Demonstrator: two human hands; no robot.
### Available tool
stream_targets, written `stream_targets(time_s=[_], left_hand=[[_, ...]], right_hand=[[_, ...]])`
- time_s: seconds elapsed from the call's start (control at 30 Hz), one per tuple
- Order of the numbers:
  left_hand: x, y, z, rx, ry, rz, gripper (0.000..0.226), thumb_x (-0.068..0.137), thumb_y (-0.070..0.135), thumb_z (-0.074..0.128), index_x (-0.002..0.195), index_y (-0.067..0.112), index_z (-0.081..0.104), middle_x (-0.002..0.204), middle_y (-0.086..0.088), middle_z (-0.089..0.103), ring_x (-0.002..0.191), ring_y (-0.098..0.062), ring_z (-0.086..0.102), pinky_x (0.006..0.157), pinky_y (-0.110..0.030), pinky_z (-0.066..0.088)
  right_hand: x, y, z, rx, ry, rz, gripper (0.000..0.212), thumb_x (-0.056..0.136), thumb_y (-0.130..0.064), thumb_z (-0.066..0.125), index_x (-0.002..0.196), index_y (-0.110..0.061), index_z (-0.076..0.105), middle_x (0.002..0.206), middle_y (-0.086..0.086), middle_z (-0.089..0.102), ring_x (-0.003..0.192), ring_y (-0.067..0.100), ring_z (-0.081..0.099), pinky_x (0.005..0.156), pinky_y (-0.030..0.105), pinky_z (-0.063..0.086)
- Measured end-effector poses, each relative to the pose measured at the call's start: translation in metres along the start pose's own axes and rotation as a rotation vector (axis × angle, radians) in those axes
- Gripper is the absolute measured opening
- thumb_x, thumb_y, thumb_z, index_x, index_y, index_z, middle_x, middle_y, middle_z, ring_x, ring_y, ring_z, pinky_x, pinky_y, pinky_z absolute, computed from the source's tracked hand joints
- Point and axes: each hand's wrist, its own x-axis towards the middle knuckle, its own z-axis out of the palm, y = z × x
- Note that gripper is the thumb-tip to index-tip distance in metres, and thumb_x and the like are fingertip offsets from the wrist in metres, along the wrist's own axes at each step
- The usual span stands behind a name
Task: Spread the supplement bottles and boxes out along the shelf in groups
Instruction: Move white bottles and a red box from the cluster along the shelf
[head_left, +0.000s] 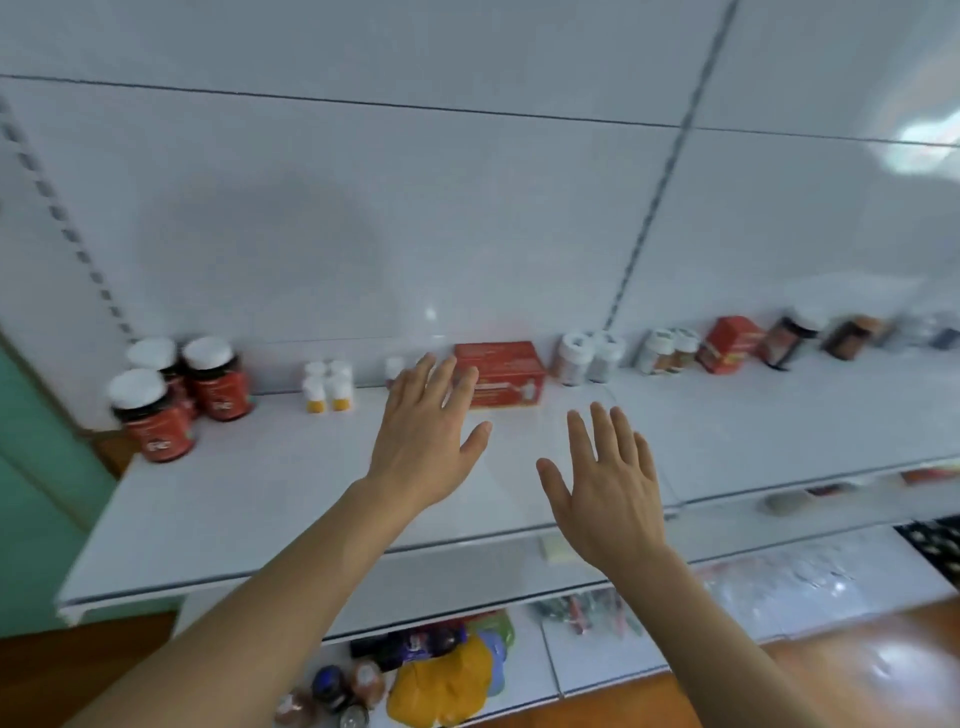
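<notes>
Standing along the far edge of the shelf (249, 499), bottles (210, 382) and a red box (501, 371) are being displayed in groups; nothing is being held by the left hand (423, 447) or right hand (610, 493), fingers spread wide.

Both hands are hovering empty over the white shelf (260, 499), the left hand (423, 441) and right hand (605, 499) spreading their fingers. Red-labelled bottles (176, 395), small white bottles (327, 387) and a red box (501, 374) are standing in separate groups along the back.
</notes>
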Motion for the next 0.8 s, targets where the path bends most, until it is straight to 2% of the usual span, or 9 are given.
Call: stream_targets(time_s=[0.13,0.27,0.37,0.5,0.6,0.7,0.8], left_hand=[[0.020,0.106,0.024,-0.033,-0.020,0.071,0.066,0.096,0.050,0.035,0.152,0.016,0.032,0.160,-0.012,0.028,0.150,-0.033,0.015,0.122,-0.047,0.011],[0.043,0.200,0.043,-0.056,-0.078,0.174,0.066,0.099,0.051,0.036,0.155,0.019,0.024,0.163,-0.009,0.019,0.151,-0.030,0.008,0.123,-0.047,0.006],[0.072,0.268,0.056,-0.071,-0.076,0.272,0.068,0.096,0.053,0.030,0.155,0.018,0.025,0.162,-0.010,0.021,0.151,-0.030,0.010,0.122,-0.047,0.009],[0.113,0.358,0.088,-0.121,-0.096,0.365,0.071,0.093,0.054,0.027,0.154,0.018,0.027,0.162,-0.011,0.023,0.151,-0.031,0.011,0.122,-0.048,0.010],[0.149,0.425,0.116,-0.154,-0.096,0.437,0.066,0.097,0.052,0.033,0.155,0.019,0.026,0.162,-0.010,0.023,0.151,-0.029,0.011,0.122,-0.046,0.011],[0.187,0.493,0.137,-0.191,-0.138,0.491,0.066,0.099,0.052,0.035,0.156,0.022,0.019,0.164,-0.008,0.017,0.151,-0.027,0.007,0.123,-0.045,0.009],[0.225,0.556,0.154,-0.211,-0.141,0.553,0.065,0.100,0.052,0.033,0.156,0.021,0.019,0.163,-0.008,0.019,0.150,-0.028,0.011,0.122,-0.045,0.011]], right_hand=[[-0.032,0.102,-0.021,-0.022,-0.040,0.099,0.077,0.095,-0.062,0.013,0.156,-0.016,0.022,0.163,0.013,0.016,0.152,0.031,0.007,0.122,0.048,0.013],[-0.055,0.188,-0.044,-0.028,-0.009,0.208,0.075,0.096,-0.062,0.010,0.157,-0.018,0.015,0.165,0.010,0.010,0.152,0.029,0.002,0.123,0.046,0.008],[-0.061,0.252,-0.057,-0.028,0.016,0.315,0.072,0.099,-0.062,0.014,0.157,-0.019,0.014,0.165,0.008,0.007,0.152,0.027,-0.001,0.124,0.044,0.005],[-0.065,0.333,-0.065,-0.041,0.035,0.412,0.071,0.099,-0.061,0.015,0.157,-0.019,0.014,0.165,0.008,0.007,0.153,0.026,-0.002,0.124,0.044,0.005],[-0.058,0.398,-0.073,-0.072,0.048,0.473,0.071,0.099,-0.061,0.016,0.157,-0.020,0.013,0.165,0.006,0.008,0.153,0.026,-0.003,0.124,0.043,0.003],[-0.047,0.465,-0.084,-0.119,0.073,0.531,0.071,0.100,-0.061,0.017,0.156,-0.019,0.018,0.164,0.007,0.015,0.153,0.027,0.003,0.124,0.044,0.007],[-0.037,0.526,-0.097,-0.167,0.077,0.572,0.069,0.100,-0.060,0.022,0.155,-0.018,0.021,0.163,0.008,0.019,0.152,0.029,0.007,0.124,0.045,0.010]])
